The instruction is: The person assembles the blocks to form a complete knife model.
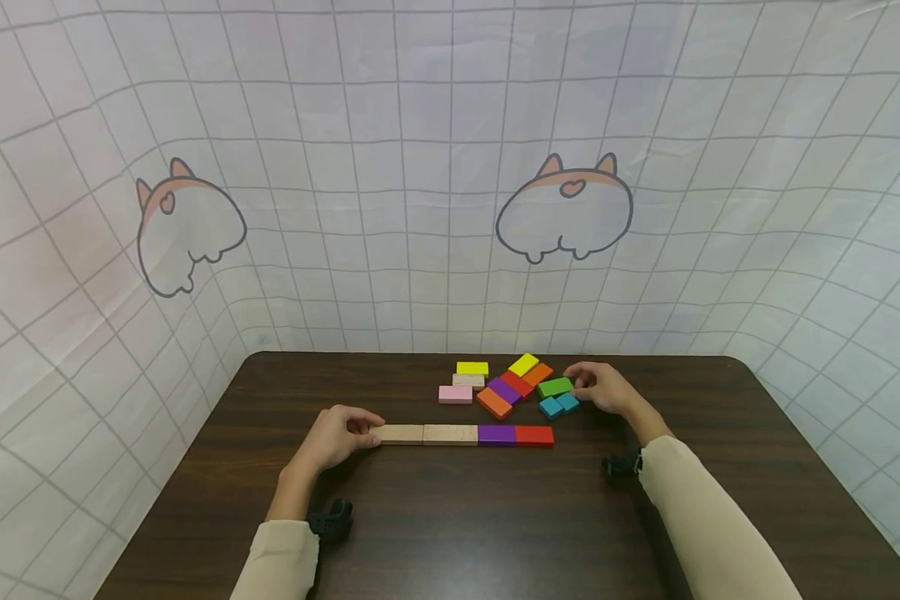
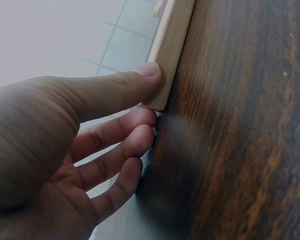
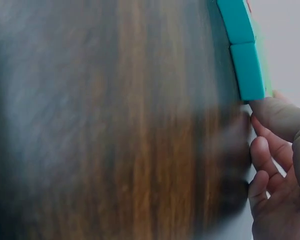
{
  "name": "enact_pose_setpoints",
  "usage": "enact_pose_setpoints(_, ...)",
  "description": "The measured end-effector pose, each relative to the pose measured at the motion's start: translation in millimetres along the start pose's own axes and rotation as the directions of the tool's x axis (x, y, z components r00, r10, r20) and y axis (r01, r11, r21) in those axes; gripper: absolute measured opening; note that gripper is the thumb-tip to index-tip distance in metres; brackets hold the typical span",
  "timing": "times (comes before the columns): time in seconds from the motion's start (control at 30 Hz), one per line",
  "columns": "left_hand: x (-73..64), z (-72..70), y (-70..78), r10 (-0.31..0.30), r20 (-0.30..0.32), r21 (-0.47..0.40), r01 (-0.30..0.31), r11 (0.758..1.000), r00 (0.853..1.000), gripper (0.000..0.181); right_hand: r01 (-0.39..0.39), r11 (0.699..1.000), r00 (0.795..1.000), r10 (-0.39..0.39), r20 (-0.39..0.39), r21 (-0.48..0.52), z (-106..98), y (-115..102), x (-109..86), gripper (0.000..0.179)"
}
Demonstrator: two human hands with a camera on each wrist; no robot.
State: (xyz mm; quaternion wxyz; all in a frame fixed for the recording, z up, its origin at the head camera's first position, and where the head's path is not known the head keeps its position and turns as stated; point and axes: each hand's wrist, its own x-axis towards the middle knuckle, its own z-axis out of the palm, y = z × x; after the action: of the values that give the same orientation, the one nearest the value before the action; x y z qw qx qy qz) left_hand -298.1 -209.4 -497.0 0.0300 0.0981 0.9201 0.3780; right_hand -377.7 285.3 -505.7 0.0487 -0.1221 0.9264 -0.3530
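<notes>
My left hand (image 1: pixel 337 435) pinches the left end of a plain wooden block (image 1: pixel 401 434), its thumb on the near side. In line with it lie a second plain block (image 1: pixel 450 434), a purple block (image 1: pixel 497 435) and a red block (image 1: pixel 534 436). Farther back, my right hand (image 1: pixel 606 388) holds the right end of a green block (image 1: pixel 555 387) between thumb and index finger. Two blue blocks (image 3: pixel 248 72) lie against the near side of the green one, the right thumb's tip at the end of the closer one.
Left of the green block, several coloured blocks lie together, among them an orange block (image 1: pixel 494 403) and a yellow block (image 1: pixel 523 364). A pink block (image 1: pixel 455 395) stands with a plain and a yellow one to their left. A patterned cloth (image 1: pixel 450 308) hangs behind the dark table (image 1: pixel 480 525).
</notes>
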Motion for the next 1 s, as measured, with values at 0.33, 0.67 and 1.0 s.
enact_pose_setpoints(0.33, 0.8, 1.0, -1.9, -0.007, -0.001, 0.001, 0.007, 1.000, 1.000, 0.019, 0.008, 1.000, 0.999, -0.009, -0.041, -0.026, -6, 5, -5.8, 0.031)
enact_pose_setpoints(0.67, 0.6, 0.4, -1.4, 0.002, -0.002, 0.008, -0.002, 1.000, 1.000, 0.020, 0.035, 0.999, 0.997, -0.033, -0.067, 0.023, -20, 4, -23.0, 0.035)
enact_pose_setpoints(1.0, 0.4, 0.3, -0.6, 0.000, -0.001, 0.011, 0.000, 1.000, 1.000, 0.020, 0.064, 0.997, 0.995, -0.061, -0.077, 0.033, -30, 4, -47.8, 0.032)
